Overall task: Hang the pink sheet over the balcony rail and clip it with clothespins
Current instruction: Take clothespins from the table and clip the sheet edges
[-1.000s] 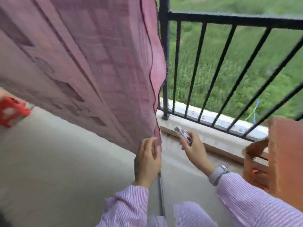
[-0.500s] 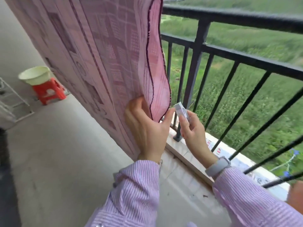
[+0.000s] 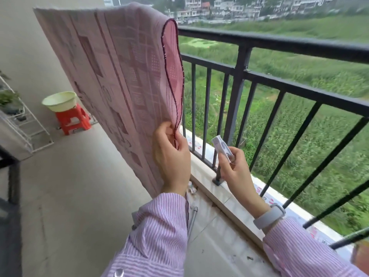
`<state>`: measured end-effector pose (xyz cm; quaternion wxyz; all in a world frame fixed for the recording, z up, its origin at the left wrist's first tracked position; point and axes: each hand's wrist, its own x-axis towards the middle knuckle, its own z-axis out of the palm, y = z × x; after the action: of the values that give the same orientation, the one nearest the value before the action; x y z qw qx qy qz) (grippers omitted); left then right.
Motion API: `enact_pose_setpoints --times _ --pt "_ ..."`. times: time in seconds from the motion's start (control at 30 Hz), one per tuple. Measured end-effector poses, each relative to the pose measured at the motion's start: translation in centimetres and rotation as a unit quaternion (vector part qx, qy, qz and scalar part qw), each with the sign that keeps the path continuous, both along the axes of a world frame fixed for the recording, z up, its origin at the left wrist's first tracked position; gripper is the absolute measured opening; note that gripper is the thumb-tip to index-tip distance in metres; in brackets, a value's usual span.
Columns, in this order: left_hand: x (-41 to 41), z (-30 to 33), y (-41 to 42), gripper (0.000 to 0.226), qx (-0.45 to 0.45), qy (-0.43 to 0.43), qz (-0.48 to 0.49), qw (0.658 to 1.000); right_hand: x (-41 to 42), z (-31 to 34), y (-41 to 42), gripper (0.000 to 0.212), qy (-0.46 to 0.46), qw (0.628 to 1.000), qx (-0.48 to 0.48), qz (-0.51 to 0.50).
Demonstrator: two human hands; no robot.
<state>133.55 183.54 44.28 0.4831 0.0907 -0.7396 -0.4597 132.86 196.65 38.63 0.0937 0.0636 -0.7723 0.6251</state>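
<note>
now the left hand [image 3: 171,156] pinches the pink sheet [image 3: 123,76] by its hanging right edge, right hand [image 3: 237,168] gripping a clothespin [image 3: 221,147] just right, the rail [image 3: 279,44] up above both.

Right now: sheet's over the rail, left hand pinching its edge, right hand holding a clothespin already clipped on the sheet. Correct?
Not quite. In the head view the clothespin is unclipped, held in the right hand clear of the sheet. The left hand does pinch its edge; it is over the rail.
</note>
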Motion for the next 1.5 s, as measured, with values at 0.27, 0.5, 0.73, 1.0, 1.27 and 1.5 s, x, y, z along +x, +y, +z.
enact_pose_setpoints --times 0.27,0.5,0.73,1.0,1.27,1.5 --pt "0.6 -0.5 -0.1 0.034 -0.006 -0.060 0.007 0.998 1.2 5.2 -0.4 0.008 0.067 0.995 -0.022 0.069" --pt "-0.3 0.1 0.4 0.014 0.025 -0.047 0.024 0.998 0.8 6.0 -0.1 0.015 0.074 0.996 0.012 0.054" --pt "0.9 -1.1 -0.2 0.004 0.005 -0.018 0.020 1.000 1.0 6.6 -0.5 0.018 0.082 0.993 0.048 0.067" --pt "1.3 -1.8 -0.8 0.010 -0.102 0.004 0.050 0.994 2.0 8.8 -1.0 0.013 0.100 0.984 0.106 0.100" --pt "1.3 -1.9 -0.9 0.013 -0.121 0.018 0.053 0.991 2.3 9.6 -1.5 0.010 0.075 0.988 0.124 0.057" --pt "1.3 -2.0 -1.8 0.012 -0.151 0.005 0.021 0.988 1.1 10.7 -3.9 0.023 0.122 0.971 0.208 0.005"
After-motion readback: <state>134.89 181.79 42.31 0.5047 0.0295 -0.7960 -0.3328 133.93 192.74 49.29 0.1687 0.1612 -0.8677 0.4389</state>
